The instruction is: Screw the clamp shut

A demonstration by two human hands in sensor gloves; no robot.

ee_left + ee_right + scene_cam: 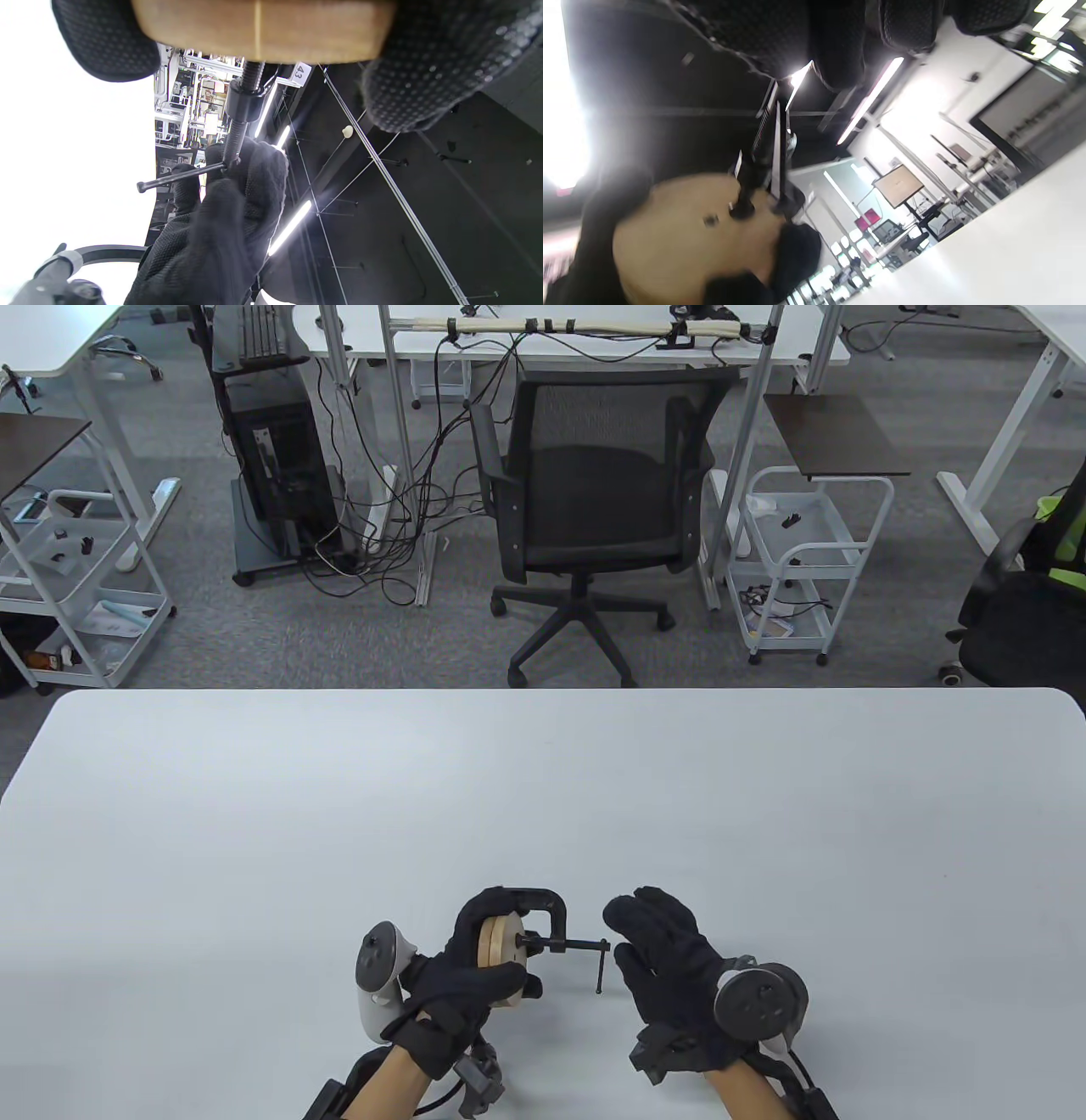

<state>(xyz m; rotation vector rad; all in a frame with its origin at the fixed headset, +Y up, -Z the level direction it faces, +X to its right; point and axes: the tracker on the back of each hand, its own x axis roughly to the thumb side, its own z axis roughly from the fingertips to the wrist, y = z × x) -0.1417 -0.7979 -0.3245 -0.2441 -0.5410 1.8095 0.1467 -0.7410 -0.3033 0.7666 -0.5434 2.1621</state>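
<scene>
The left hand [462,980] grips two stacked wooden discs [501,943] sitting in the black C-clamp [530,912], held just above the white table [543,797] near its front edge. The right hand [679,971] has loosely curled fingers [254,169] at the end of the screw [570,945], seemingly touching its sliding crossbar handle [602,965]; the grip itself is hard to make out. The screw's pad looks close to the wood, yet much thread is exposed, so tightening likely remains
</scene>
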